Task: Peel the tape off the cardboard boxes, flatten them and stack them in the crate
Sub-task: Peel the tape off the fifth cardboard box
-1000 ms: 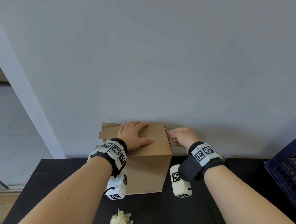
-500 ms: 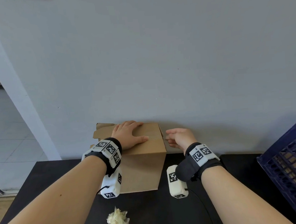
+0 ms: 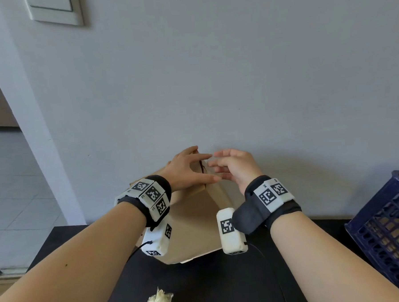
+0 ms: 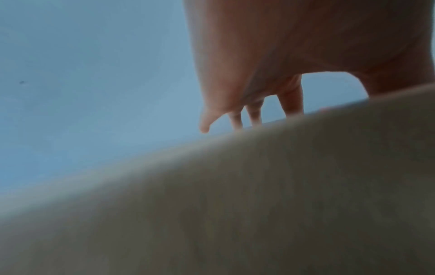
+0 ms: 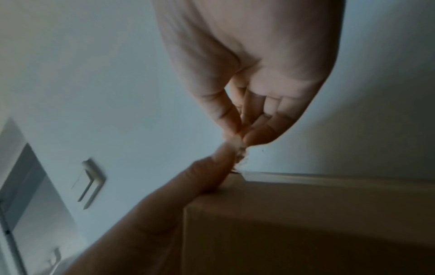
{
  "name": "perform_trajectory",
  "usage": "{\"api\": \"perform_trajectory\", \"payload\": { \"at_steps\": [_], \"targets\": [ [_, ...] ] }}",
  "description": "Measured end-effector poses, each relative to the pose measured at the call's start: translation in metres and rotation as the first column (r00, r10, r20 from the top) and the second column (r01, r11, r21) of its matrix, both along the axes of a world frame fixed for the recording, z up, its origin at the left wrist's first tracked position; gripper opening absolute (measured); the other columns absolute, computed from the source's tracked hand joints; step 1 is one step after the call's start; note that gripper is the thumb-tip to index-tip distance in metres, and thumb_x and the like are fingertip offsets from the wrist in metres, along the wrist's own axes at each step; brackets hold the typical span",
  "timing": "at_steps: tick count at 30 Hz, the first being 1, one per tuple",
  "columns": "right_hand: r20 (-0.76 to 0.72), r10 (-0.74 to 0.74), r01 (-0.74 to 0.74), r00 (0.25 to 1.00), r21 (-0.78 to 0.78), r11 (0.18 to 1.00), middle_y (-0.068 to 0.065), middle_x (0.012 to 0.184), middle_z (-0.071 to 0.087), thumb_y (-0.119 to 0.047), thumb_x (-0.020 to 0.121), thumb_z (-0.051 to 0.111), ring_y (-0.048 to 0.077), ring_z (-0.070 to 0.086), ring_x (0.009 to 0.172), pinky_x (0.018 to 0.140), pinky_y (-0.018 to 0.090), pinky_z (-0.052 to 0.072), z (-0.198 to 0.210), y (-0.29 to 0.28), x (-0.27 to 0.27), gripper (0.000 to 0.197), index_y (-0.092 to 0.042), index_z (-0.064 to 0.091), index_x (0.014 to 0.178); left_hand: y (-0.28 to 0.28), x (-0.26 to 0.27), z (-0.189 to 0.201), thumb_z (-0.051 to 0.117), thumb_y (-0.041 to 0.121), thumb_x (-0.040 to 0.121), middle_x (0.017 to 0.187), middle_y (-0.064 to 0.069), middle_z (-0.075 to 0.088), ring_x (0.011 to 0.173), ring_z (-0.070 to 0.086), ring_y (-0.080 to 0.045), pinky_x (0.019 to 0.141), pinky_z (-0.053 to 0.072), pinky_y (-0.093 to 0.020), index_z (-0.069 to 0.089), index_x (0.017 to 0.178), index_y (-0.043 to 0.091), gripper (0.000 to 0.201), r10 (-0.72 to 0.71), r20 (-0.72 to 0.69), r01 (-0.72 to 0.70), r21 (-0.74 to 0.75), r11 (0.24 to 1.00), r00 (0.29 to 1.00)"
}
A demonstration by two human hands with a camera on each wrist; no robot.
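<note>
Right wrist view shows the fingers (image 5: 226, 113) of the right hand (image 5: 254, 61) drawn together at their tips, thumb against forefinger, pinching a small pale scrap of tape (image 5: 236, 147) at the top corner of the cardboard box (image 5: 306, 214). A finger of the left hand (image 5: 204, 176) reaches in from below and meets that same scrap, lying along the box edge. From the head camera the right hand (image 3: 235, 166) hangs just past the far upper edge of the box (image 3: 193, 225), fingers bunched and pointed left, while the left hand (image 3: 185, 172) lies spread on the top of the box, fingers nearly straight and splayed, the thumb stretched along the near edge; it presses rather than grips. The two sets of fingertips touch or nearly touch at the tape (image 3: 206, 163), which is too small there to make out clearly. In the left wrist picture the left hand's fingers (image 4: 292, 102) reach over the blurred cardboard edge (image 4: 235, 204).

The box stands tilted on the black table (image 3: 201, 284), close to the grey wall (image 3: 213, 80). A crumpled wad of peeled tape (image 3: 160, 301) lies on the table nearer the person. A dark blue crate (image 3: 382, 224) stands at the right edge, with brown cardboard showing through its lattice.
</note>
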State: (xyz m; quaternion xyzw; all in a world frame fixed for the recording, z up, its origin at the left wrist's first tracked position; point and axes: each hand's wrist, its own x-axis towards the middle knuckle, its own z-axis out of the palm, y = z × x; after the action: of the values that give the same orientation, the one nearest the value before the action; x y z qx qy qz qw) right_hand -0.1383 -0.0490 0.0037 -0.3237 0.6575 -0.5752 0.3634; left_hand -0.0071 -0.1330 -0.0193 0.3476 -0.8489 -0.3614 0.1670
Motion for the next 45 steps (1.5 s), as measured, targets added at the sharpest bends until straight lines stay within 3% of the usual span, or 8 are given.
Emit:
{"api": "perform_trajectory", "payload": {
  "at_steps": [4,8,16,25,31,35,42,45],
  "targets": [
    [-0.116,-0.039,0.042,0.992,0.025,0.999,0.018,0.099,0.072,0.004,0.079,0.061,0.01,0.045,0.052,0.049,0.022,0.04,0.004,0.005,0.006,0.02,-0.015,0.064,0.082,-0.002,0.004,-0.002,0.077,0.04,0.073,0.154,0.004,0.021,0.143,0.019,-0.011,0.115,0.018,-0.031,0.051,0.132,0.034,0.065,0.024,-0.035,-0.023,0.05,0.998,0.999],
    [-0.093,-0.043,0.046,0.995,0.037,0.998,0.01,0.088,0.072,0.008,0.084,0.049,0.01,0.043,0.052,0.048,0.02,0.039,0.003,0.01,0.005,0.026,-0.014,0.062,0.082,0.002,0.003,-0.002,0.076,0.034,0.076,0.154,0.003,0.023,0.142,0.021,-0.009,0.114,0.018,-0.028,0.051,0.133,0.031,0.062,0.027,-0.053,-0.026,0.034,0.999,0.998],
    [-0.271,-0.019,0.038,0.963,0.064,0.997,-0.005,0.06,0.065,0.009,0.079,0.061,0.007,0.051,0.05,0.05,0.018,0.048,0.018,0.006,0.002,0.021,-0.011,0.067,0.074,0.004,-0.001,0.006,0.066,0.035,0.082,0.156,0.004,0.019,0.143,0.02,-0.012,0.113,0.019,-0.029,0.04,0.141,0.03,0.065,0.049,0.031,-0.05,0.009,0.999,0.998],
    [-0.299,0.017,-0.001,0.954,0.053,0.999,0.0,0.071,0.067,0.007,0.084,0.058,0.006,0.054,0.056,0.063,0.021,0.054,0.026,0.0,0.008,0.018,-0.007,0.069,0.083,0.002,0.007,0.008,0.063,0.036,0.085,0.158,0.001,0.013,0.144,0.019,-0.017,0.112,0.02,-0.031,0.039,0.143,0.028,0.064,0.12,0.043,-0.121,0.022,0.992,0.992],
    [-0.224,0.027,0.004,0.974,0.134,0.991,0.0,0.067,0.063,0.005,0.081,0.062,0.008,0.052,0.056,0.055,0.018,0.051,-0.007,0.002,0.008,0.017,-0.009,0.071,0.078,0.003,0.013,-0.023,0.063,0.045,0.084,0.159,-0.001,0.011,0.144,0.02,-0.023,0.115,0.023,-0.039,0.032,0.144,0.035,0.069,0.081,0.184,-0.091,0.043,0.995,0.979],
    [-0.199,-0.007,0.035,0.98,0.139,0.99,0.006,0.075,0.066,0.008,0.081,0.059,0.013,0.057,0.06,0.07,0.026,0.057,-0.022,-0.003,0.007,0.021,-0.008,0.068,0.072,0.001,0.015,-0.033,0.064,0.043,0.084,0.159,0.0,0.01,0.144,0.019,-0.021,0.116,0.022,-0.037,0.031,0.146,0.029,0.071,0.055,0.221,-0.065,0.035,0.997,0.974],
    [-0.185,-0.008,0.05,0.983,0.222,0.974,0.01,0.076,0.069,0.013,0.079,0.055,0.022,0.067,0.075,0.083,0.032,0.057,-0.047,-0.018,0.009,0.03,-0.011,0.068,0.066,0.0,0.021,-0.051,0.067,0.045,0.083,0.159,0.003,0.009,0.145,0.014,-0.018,0.117,0.019,-0.037,0.032,0.146,0.027,0.075,-0.009,0.293,-0.003,0.041,0.999,0.956],
    [-0.283,0.002,0.066,0.959,0.231,0.971,0.007,0.075,0.07,0.009,0.084,0.048,0.02,0.07,0.075,0.075,0.027,0.057,-0.05,-0.022,0.011,0.033,-0.012,0.07,0.071,-0.003,0.019,-0.049,0.069,0.042,0.081,0.159,0.002,0.011,0.144,0.018,-0.018,0.116,0.021,-0.034,0.035,0.144,0.024,0.074,-0.02,0.298,0.011,0.033,0.999,0.954]
  ]
}}
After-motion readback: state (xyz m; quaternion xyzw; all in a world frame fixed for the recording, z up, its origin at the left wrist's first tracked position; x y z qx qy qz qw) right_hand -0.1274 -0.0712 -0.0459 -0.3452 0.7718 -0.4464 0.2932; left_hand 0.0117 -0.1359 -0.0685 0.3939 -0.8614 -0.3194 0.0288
